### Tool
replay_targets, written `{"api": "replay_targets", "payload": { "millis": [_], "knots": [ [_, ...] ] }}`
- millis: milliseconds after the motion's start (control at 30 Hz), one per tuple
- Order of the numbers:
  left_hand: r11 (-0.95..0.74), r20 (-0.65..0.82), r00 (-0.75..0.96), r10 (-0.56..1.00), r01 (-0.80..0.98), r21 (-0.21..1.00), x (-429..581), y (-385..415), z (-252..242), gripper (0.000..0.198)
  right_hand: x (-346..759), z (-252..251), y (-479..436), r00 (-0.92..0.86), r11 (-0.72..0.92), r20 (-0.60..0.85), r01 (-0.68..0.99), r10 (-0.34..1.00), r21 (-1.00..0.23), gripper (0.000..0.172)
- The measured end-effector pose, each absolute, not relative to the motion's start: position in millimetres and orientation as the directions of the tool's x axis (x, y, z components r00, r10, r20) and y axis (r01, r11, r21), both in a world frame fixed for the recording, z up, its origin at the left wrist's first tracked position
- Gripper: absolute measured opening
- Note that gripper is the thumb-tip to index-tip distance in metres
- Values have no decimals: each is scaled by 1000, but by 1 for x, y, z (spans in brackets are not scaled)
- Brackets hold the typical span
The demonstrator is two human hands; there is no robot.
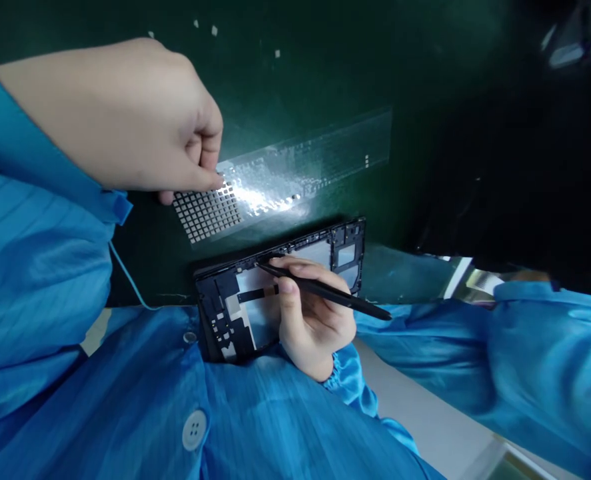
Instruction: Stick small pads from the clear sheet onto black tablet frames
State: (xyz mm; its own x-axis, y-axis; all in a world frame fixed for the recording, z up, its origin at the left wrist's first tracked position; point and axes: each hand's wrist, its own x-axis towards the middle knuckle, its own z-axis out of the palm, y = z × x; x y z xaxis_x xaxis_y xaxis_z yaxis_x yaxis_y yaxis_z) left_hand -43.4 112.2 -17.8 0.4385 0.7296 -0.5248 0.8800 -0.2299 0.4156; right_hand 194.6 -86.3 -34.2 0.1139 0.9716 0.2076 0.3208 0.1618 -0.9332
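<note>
My left hand [125, 120] is closed in a pinch, its fingertips on the near end of a clear sheet of small square stickers [210, 210] lying on the dark green mat; what it pinches is too small to see. My right hand [310, 320] grips a thin black tool [335, 293] like a pen, tip pointing at the upper edge of a black phone frame [225, 313]. The frame stands tilted at the table's edge against my blue coat, and the fingers of my right hand rest on its inner face.
The sticker sheet stretches away across the green mat [325, 67], glaring under the light, with a few loose squares [214, 30] farther off. A thin blue cord [125, 273] runs by my left sleeve. Dark, blurred objects [575, 40] fill the far right.
</note>
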Motion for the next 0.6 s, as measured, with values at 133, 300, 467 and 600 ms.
{"api": "replay_targets", "payload": {
  "millis": [133,300,467,600],
  "knots": [
    [-209,-515,419,748,885,416,-46,112,-23,45,202,-17,-85,20,165,187,385,982,-908,43],
    [-315,-508,508,696,851,419,-44,114,-14,42,211,9,-13,-251,159,65,375,966,-914,23],
    [-290,-552,484,678,867,405,-37,111,-1,28,200,-1,81,-538,118,-115,379,835,-918,25],
    [-276,-534,504,679,849,450,-39,109,2,30,198,-18,104,-657,178,-122,370,744,-912,37]
  ]
}}
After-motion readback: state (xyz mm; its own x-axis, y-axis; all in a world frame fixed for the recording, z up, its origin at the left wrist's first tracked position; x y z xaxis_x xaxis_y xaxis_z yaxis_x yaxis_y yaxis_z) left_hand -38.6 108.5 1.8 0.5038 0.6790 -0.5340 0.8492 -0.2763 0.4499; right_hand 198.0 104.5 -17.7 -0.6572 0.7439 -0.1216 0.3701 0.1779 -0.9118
